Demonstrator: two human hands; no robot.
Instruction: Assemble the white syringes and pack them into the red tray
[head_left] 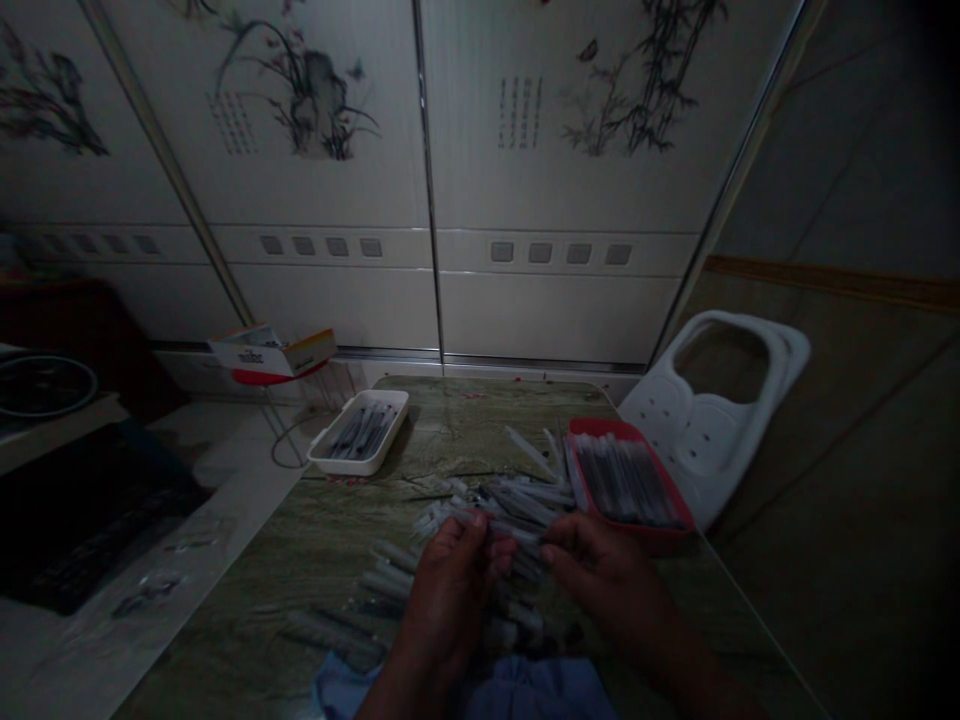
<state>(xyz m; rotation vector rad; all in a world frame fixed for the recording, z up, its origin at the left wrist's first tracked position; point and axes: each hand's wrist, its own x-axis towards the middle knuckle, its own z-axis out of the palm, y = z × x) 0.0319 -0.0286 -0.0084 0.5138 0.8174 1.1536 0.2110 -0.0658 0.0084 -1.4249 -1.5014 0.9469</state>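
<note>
My left hand (pixel 454 570) is closed on a slim translucent pen (pixel 517 533) above the middle of the table. My right hand (pixel 600 565) pinches at the right end of that pen, fingertips close together. Dim light hides whether a small part sits in the right fingers. Just beyond both hands lies a loose pile of clear pen barrels (pixel 525 495). More pens or barrels (pixel 337 632) lie to the left of my left forearm, blurred and dark.
A red basket (pixel 679 490) packed with pens stands at the table's right. A white tray (pixel 356 466) of dark, thin pen parts sits at the far left. Beyond are a white plastic chair (pixel 720 425), an open carton (pixel 274 355) on a red stool, and sliding doors (pixel 540 310).
</note>
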